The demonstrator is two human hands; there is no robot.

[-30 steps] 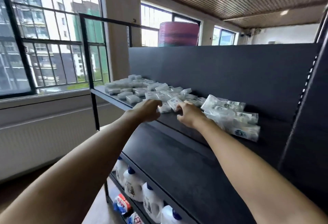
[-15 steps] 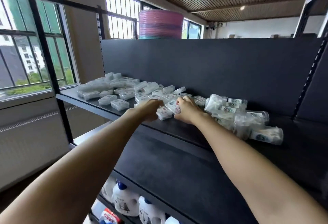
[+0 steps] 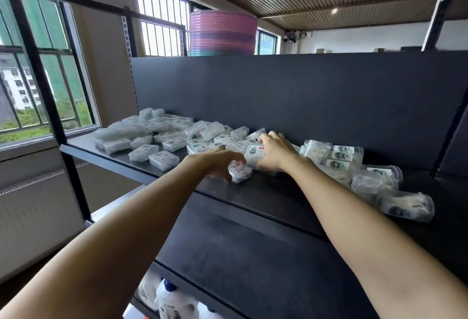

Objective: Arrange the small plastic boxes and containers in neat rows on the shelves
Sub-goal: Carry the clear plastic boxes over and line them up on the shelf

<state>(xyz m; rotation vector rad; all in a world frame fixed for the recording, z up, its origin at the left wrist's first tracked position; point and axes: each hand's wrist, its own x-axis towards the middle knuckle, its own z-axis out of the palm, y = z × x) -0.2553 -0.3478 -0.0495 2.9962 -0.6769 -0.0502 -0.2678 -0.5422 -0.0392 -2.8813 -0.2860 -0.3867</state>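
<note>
Your left hand [image 3: 217, 160]: fingers curled over small clear plastic box [image 3: 240, 172] at front edge of dark metal shelf [image 3: 266, 193]. Your right hand [image 3: 274, 153]: fingers clamped on white-labelled clear box [image 3: 254, 154], tilted up. Loose heap of clear boxes [image 3: 162, 136] toward left end. Risk: front box sits close to lip; sideways nudge likely tips it off.

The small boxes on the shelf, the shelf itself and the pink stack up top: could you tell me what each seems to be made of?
Small boxes: clear, slightly frosted plastic, glossy, with printed labels showing through.
Shelf: probably painted metal, matt dark grey; thin flat edges and a perforated upright suggest steel.
Pink stack: likely moulded plastic with a soft sheen, nested in pink, purple and teal rims.
</note>
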